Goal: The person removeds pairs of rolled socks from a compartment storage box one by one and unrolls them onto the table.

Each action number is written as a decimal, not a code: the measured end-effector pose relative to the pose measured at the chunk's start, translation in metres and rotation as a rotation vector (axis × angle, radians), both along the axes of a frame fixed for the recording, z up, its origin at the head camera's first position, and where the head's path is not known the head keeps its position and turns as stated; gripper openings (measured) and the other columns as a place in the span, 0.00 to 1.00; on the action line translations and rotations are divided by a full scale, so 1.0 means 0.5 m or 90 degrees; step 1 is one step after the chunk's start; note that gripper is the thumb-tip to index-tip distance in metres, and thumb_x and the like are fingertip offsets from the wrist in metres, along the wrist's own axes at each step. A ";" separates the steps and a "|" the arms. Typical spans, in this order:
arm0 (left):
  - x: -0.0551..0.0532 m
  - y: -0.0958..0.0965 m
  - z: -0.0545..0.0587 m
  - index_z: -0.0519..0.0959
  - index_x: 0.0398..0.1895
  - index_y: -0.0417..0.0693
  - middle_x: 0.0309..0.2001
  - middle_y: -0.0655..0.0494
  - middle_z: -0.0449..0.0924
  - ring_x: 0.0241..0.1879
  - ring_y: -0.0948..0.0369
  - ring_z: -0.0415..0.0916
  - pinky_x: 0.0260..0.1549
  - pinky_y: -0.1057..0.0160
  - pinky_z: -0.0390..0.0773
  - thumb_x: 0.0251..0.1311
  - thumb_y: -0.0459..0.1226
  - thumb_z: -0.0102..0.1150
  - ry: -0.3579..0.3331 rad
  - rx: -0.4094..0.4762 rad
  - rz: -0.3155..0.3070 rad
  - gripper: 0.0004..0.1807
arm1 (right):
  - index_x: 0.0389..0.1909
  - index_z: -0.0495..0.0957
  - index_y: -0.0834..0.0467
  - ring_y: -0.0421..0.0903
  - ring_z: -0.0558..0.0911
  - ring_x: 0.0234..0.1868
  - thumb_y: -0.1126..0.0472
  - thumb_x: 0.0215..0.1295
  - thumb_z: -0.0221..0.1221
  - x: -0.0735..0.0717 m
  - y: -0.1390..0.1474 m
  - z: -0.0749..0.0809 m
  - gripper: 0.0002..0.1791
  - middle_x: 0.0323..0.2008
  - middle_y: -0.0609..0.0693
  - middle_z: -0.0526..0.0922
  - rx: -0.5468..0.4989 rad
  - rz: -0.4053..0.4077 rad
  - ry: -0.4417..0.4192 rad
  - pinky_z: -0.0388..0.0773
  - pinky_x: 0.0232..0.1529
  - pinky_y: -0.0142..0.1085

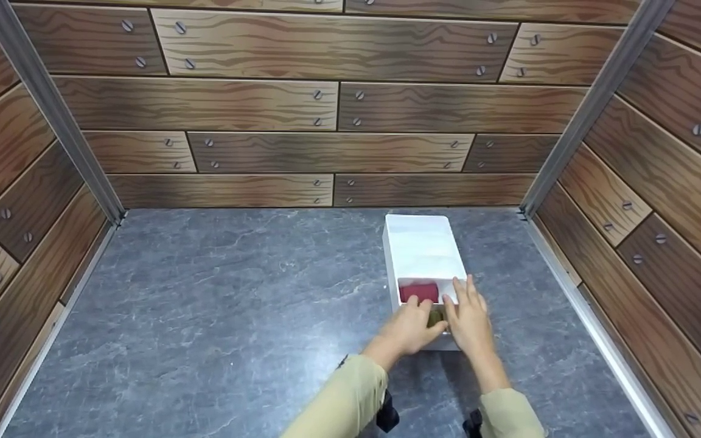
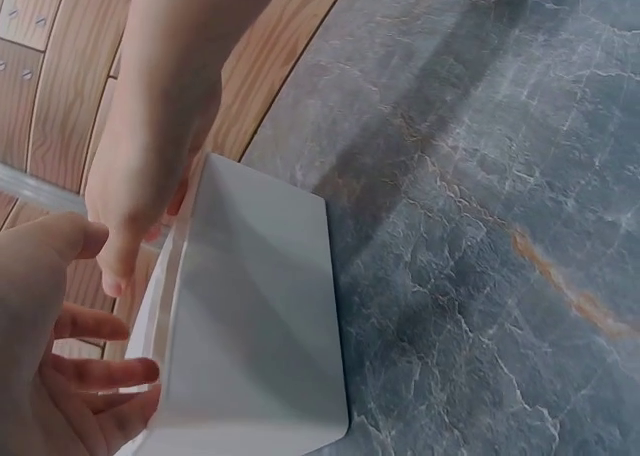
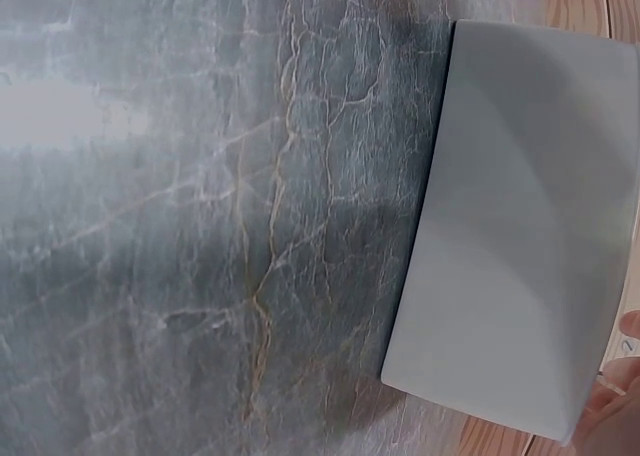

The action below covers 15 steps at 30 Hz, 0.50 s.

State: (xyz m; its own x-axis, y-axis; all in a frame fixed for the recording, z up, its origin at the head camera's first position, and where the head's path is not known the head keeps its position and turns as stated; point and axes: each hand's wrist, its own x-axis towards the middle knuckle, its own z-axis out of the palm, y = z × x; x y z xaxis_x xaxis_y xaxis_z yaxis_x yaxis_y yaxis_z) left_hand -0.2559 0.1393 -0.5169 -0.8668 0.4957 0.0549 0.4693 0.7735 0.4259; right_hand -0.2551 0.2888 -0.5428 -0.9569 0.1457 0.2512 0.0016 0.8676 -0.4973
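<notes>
A long white box [image 1: 425, 243] stands on the floor, its far part covered by a white top and its near part uncovered. Inside the uncovered part lies a dark red item [image 1: 418, 292], and nearer to me is an olive-green item [image 1: 435, 317], partly covered by my fingers. My left hand [image 1: 408, 328] reaches over the near left side, fingers loosely bent and thumb apart. In the left wrist view its fingers [image 2: 100, 376] are right at the box's rim, with nothing between them and the thumb. My right hand [image 1: 471, 319] lies along the right rim, fingers extended forward.
Wood-patterned panels [image 1: 253, 109] enclose the grey marble-patterned floor [image 1: 223, 292] at the back and both sides. Metal strips [image 1: 606, 353] run along the side edges. The box's far end is close to the back wall.
</notes>
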 end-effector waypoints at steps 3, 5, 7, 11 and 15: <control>0.000 0.002 -0.001 0.69 0.56 0.45 0.48 0.47 0.73 0.45 0.54 0.74 0.46 0.59 0.74 0.60 0.60 0.41 -0.001 -0.011 -0.008 0.33 | 0.66 0.58 0.58 0.64 0.56 0.64 0.49 0.68 0.45 0.001 0.001 -0.001 0.30 0.68 0.62 0.49 0.000 0.002 -0.004 0.56 0.57 0.61; 0.000 0.005 0.000 0.70 0.54 0.45 0.46 0.47 0.75 0.45 0.55 0.75 0.46 0.60 0.74 0.60 0.59 0.42 0.007 -0.022 -0.010 0.31 | 0.66 0.58 0.58 0.64 0.56 0.64 0.49 0.68 0.45 0.002 0.001 -0.003 0.30 0.68 0.62 0.49 -0.003 0.001 -0.004 0.57 0.57 0.61; -0.001 0.007 0.002 0.71 0.52 0.45 0.44 0.47 0.77 0.45 0.55 0.75 0.46 0.61 0.74 0.60 0.58 0.42 0.014 -0.033 -0.004 0.30 | 0.66 0.58 0.58 0.64 0.56 0.64 0.49 0.68 0.46 0.002 0.001 -0.004 0.29 0.68 0.62 0.49 -0.007 0.000 0.002 0.57 0.56 0.61; -0.001 0.015 0.004 0.72 0.52 0.47 0.43 0.48 0.79 0.45 0.55 0.76 0.45 0.60 0.74 0.60 0.60 0.40 0.008 -0.065 0.025 0.31 | 0.65 0.60 0.59 0.64 0.57 0.63 0.51 0.67 0.47 0.002 0.001 -0.008 0.28 0.68 0.62 0.51 -0.006 -0.006 0.023 0.59 0.55 0.61; 0.001 0.024 0.003 0.72 0.51 0.50 0.42 0.50 0.80 0.43 0.55 0.76 0.40 0.59 0.76 0.61 0.61 0.36 0.007 -0.097 0.041 0.30 | 0.64 0.61 0.60 0.65 0.59 0.62 0.52 0.67 0.48 -0.002 0.001 -0.011 0.28 0.67 0.63 0.53 -0.007 -0.005 0.035 0.59 0.56 0.60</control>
